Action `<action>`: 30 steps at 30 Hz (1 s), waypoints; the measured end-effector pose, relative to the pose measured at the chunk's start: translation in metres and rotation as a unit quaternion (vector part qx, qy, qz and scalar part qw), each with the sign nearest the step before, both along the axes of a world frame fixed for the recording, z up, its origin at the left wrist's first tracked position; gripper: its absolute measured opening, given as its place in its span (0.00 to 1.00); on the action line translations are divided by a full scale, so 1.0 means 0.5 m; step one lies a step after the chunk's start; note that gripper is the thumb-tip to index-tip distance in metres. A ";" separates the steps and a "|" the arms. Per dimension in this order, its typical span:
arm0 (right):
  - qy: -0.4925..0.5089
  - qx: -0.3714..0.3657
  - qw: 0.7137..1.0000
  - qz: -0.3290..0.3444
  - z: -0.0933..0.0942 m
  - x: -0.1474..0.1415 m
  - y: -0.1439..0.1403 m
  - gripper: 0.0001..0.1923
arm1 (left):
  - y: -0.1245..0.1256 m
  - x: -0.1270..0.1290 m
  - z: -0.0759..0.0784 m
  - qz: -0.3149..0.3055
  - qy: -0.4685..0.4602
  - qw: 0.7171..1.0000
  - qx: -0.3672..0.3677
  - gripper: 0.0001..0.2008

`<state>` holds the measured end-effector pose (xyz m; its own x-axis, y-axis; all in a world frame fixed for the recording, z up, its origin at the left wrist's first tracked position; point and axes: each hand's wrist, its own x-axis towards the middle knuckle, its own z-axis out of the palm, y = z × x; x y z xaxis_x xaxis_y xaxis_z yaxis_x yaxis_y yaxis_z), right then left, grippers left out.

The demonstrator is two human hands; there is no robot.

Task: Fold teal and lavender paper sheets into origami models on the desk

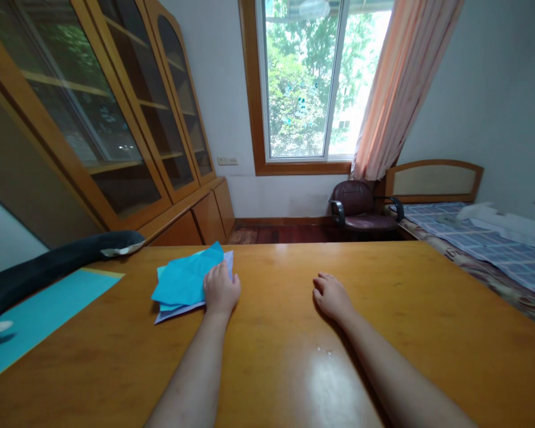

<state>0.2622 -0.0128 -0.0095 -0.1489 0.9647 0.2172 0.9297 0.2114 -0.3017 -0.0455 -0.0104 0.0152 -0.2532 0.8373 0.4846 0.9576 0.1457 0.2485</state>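
My left hand (222,289) lies on the right side of a small stack of loose paper sheets (185,279), with its thumb apart from the other fingers. Bright blue sheets are on top, creased and uneven, and a pale lavender sheet (169,315) sticks out below. Whether any fingertip reaches under the paper is hidden. Farther right, my right hand (332,295) rests on the bare wooden table (276,339), its fingers loosely bent and nothing visible in them.
On the table's left lie a teal sheet with a yellow edge (66,303) and a long dark object with white patches (71,252). Beyond stand a glass-door cabinet (160,172), a maroon armchair (361,205) and a bed (490,232). A curtain (405,77) hangs by the window (303,83).
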 end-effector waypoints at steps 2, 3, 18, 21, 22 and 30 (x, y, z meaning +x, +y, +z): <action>0.003 0.000 1.000 -0.001 0.001 -0.001 -0.001 0.16 | -0.001 0.001 -0.002 0.034 0.000 0.999 -0.031 0.26; 0.005 -0.002 1.000 -0.003 0.002 -0.001 -0.002 0.15 | -0.002 0.001 -0.002 0.046 0.000 0.998 -0.046 0.25; -0.006 0.004 1.000 -0.005 -0.002 0.000 0.002 0.16 | 0.003 -0.037 -0.001 0.097 -0.026 0.982 -0.158 0.16; -0.006 0.000 1.000 -0.004 -0.002 0.000 0.002 0.16 | 0.003 -0.040 0.003 0.089 -0.044 0.986 -0.133 0.17; -0.006 -0.001 1.000 -0.004 -0.002 0.000 0.002 0.16 | 0.002 -0.039 0.005 0.082 -0.046 0.988 -0.119 0.18; 0.002 -0.009 1.000 -0.004 0.002 -0.001 0.000 0.16 | 0.004 -0.017 0.012 0.011 -0.027 0.999 0.012 0.27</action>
<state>0.2615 -0.0126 -0.0087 -0.1395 0.9696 0.2010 0.9304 0.1978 -0.3085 -0.0540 -0.0086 0.0213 -0.2978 0.8196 0.4895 0.9392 0.1600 0.3037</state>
